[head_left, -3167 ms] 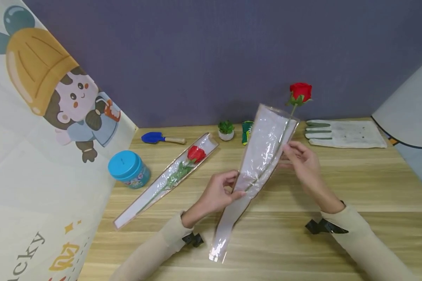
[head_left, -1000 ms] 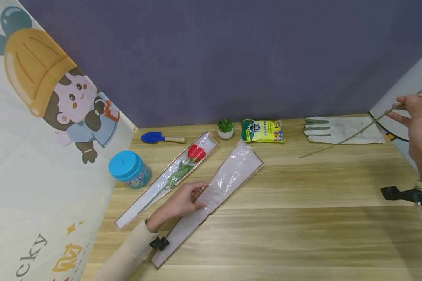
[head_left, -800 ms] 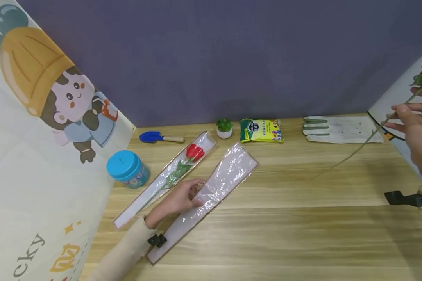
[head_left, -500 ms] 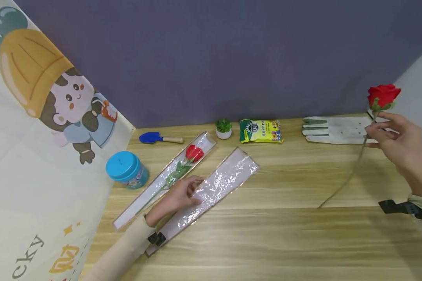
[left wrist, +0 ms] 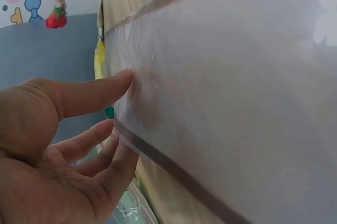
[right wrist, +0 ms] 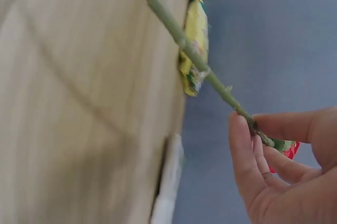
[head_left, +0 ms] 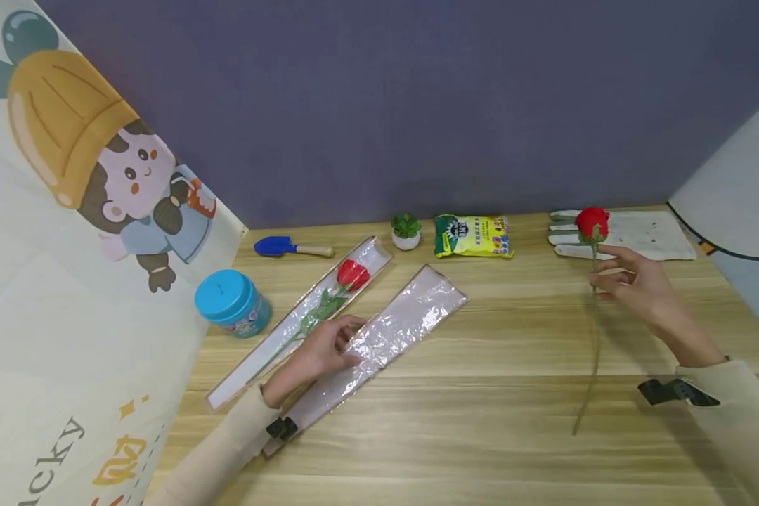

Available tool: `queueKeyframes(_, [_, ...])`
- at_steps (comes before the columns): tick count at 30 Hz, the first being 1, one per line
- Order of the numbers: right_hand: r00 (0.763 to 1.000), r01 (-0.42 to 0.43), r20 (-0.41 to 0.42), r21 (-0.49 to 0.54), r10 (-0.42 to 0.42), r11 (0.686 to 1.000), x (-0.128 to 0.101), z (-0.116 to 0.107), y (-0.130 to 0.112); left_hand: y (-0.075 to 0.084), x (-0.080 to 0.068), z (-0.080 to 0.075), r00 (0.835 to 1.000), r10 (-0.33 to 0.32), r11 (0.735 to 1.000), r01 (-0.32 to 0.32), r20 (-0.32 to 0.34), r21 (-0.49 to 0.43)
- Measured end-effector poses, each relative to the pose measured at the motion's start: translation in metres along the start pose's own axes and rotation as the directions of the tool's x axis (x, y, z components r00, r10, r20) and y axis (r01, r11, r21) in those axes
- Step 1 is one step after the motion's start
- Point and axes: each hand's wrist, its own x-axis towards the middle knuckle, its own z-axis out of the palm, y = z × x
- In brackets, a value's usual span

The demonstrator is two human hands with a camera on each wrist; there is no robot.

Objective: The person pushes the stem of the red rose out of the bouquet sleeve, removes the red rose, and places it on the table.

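Head view: right hand (head_left: 632,284) has swung the long-stemmed red rose (head_left: 592,223) inward over the wooden table (head_left: 512,422), pinching its stem; left hand (head_left: 329,351) stays flat on the empty clear plastic sleeve (head_left: 405,323). Left wrist view: straight fingers (left wrist: 89,95) press the film. Right wrist view: fingertips (right wrist: 245,145) pinch the stem.

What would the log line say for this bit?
left hand: presses empty sleeve | right hand: pinches rose stem | second rose: wrapped

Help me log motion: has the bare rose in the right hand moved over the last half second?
Yes. The rose has come left and down: its bloom now overlaps the white glove, where before it stood right of it, above the table.
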Motion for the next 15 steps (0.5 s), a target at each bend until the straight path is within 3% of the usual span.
queueKeyframes(10, [0.988, -0.022, 0.15, -0.039, 0.028, 0.999, 0.005, 0.031, 0.012, 0.0, 0.0, 0.002, 1.0, -0.027, 1.0, 0.027, -0.013, -0.014])
queueKeyframes(15, [0.982, -0.049, 0.181, -0.049, 0.057, 0.998, 0.005, 0.038, 0.015, -0.002, 0.0, 0.0, 1.0, -0.019, 1.0, 0.019, -0.022, 0.005])
